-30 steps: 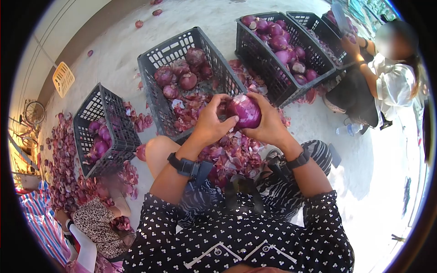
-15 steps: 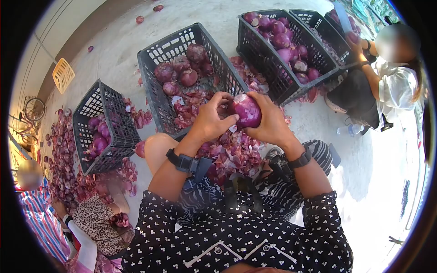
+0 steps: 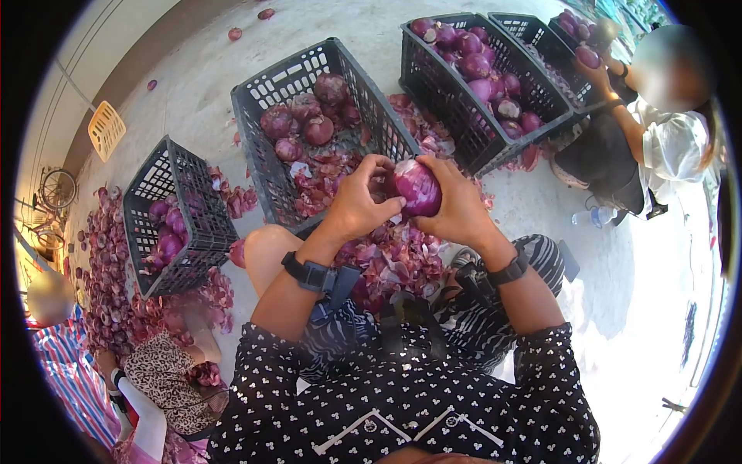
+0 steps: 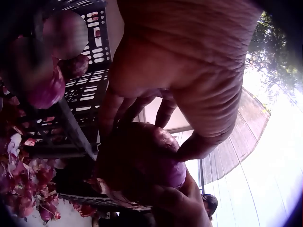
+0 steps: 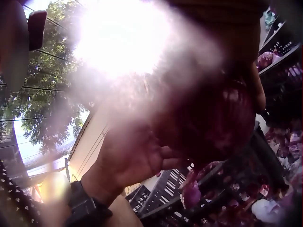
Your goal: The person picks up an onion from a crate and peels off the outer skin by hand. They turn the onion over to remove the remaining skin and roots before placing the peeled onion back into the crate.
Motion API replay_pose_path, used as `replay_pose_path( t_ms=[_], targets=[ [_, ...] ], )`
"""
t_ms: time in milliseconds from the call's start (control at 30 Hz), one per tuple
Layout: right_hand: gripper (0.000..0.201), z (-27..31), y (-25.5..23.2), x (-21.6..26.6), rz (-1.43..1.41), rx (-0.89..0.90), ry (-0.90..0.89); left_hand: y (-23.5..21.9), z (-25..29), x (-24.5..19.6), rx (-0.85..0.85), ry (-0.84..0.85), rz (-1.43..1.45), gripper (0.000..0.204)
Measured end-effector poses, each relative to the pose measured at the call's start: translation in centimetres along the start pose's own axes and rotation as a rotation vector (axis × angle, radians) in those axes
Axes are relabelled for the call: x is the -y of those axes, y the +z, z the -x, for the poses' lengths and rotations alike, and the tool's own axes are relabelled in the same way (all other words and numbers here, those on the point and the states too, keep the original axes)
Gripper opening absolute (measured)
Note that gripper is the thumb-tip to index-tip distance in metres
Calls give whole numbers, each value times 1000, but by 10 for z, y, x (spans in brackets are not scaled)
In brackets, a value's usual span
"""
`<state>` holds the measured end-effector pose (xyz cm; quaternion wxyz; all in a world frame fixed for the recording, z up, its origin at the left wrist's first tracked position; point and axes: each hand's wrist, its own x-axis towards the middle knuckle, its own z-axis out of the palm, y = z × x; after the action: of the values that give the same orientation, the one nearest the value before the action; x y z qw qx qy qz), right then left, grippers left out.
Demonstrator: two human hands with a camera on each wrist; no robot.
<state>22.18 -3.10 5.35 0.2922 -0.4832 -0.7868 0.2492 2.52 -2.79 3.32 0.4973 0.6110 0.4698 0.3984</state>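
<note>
A large red onion [image 3: 418, 189], glossy purple with pale streaks on its upper side, is between both hands above the worker's lap. From the right side, the right hand [image 3: 454, 199] grips it, fingers wrapped over the far side and thumb beneath. The left hand [image 3: 362, 197] holds the opposite side with bent fingers and thumb. In the left wrist view the left thumb [image 4: 195, 147] touches the onion [image 4: 142, 165], which is mostly in shadow. Glare hides part of the right wrist view, where the left hand [image 5: 132, 156] shows beside the dark onion [image 5: 222, 123].
Directly ahead stands a black crate [image 3: 251, 147] holding several onions and loose skins. More crates stand at left [image 3: 139, 240] and right [image 3: 483, 151]. Peeled skins [image 3: 386, 263] heap between the legs. One person [image 3: 665, 147] sits at right, another [image 3: 166, 379] at lower left.
Both hands stay around the onion, which has turned slightly so its pale streaks face up more. At right, the other person's hands and blade have shifted; a head has appeared at left.
</note>
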Motion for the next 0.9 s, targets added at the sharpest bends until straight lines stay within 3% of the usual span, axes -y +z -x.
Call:
replay_pose_path(
  t_ms=[367,433,900],
  targets=[
    [80,-2,-1,-2,-98,-26,3,-4,-2,4,-102,29,47,34],
    [80,-3,-3,0,-138,-2,85,-3,-2,3,-104,31,55,32],
    [78,-8,15,-8,-31,-39,49,-4,-8,17,-77,115,-44,26]
  ],
)
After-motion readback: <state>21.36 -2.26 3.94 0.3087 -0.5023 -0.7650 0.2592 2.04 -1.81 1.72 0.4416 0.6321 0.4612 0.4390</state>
